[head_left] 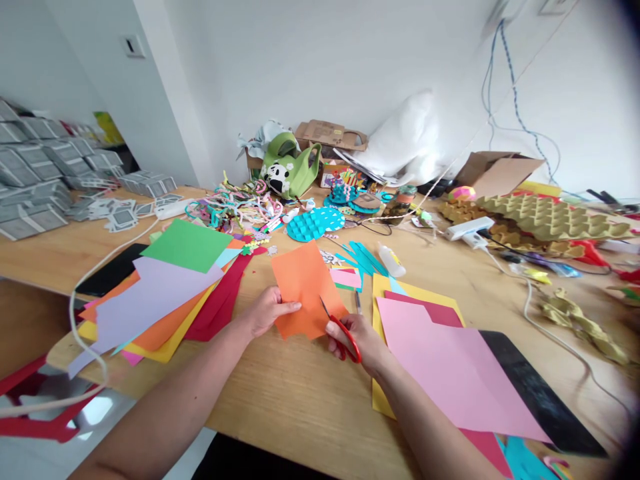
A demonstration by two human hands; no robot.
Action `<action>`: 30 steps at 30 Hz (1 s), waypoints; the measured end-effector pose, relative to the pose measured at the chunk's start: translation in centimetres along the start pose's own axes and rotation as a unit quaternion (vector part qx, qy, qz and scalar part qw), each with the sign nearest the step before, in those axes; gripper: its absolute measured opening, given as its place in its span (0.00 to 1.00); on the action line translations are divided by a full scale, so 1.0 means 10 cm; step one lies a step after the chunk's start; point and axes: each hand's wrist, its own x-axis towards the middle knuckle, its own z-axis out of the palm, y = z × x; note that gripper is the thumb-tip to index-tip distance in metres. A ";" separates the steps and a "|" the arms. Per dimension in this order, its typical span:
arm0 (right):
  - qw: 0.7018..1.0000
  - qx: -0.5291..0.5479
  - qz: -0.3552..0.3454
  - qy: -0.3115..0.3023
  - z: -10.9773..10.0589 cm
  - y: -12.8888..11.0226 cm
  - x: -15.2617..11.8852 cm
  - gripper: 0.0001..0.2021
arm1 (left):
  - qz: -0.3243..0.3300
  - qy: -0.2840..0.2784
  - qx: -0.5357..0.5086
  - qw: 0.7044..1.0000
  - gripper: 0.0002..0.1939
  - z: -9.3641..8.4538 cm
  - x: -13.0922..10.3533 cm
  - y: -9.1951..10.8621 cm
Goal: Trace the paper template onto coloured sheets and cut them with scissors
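Observation:
An orange sheet of paper (303,280) is held up over the middle of the table, its lower edge cut unevenly. My left hand (265,311) pinches it at the lower left, thumb on the front. Red-handled scissors (349,339) are in my right hand (361,337), fingers closed round the handles. One blade lies across the front of the orange paper near its lower right; whether the other blade is behind it is hidden. Beyond the paper lie blue paper strips (367,257) and a white glue bottle (391,260).
Stacked coloured papers (155,303) lie to the left, near a white cable (75,320). Pink paper (450,360) and yellow sheets rest on the right, partly over a black flat board (545,387). Craft scraps, a green bag (290,167) and egg trays (550,220) line the back.

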 end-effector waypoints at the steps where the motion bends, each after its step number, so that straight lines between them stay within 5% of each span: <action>1: 1.000 0.004 -0.005 -0.002 0.00 0.00 0.00 0.24 | -0.001 -0.004 0.001 1.000 0.20 0.01 0.00 0.00; 30: 0.999 -0.009 -0.042 0.029 0.04 0.01 -0.01 0.22 | -0.017 -0.020 0.005 1.000 0.20 0.04 -0.02 0.00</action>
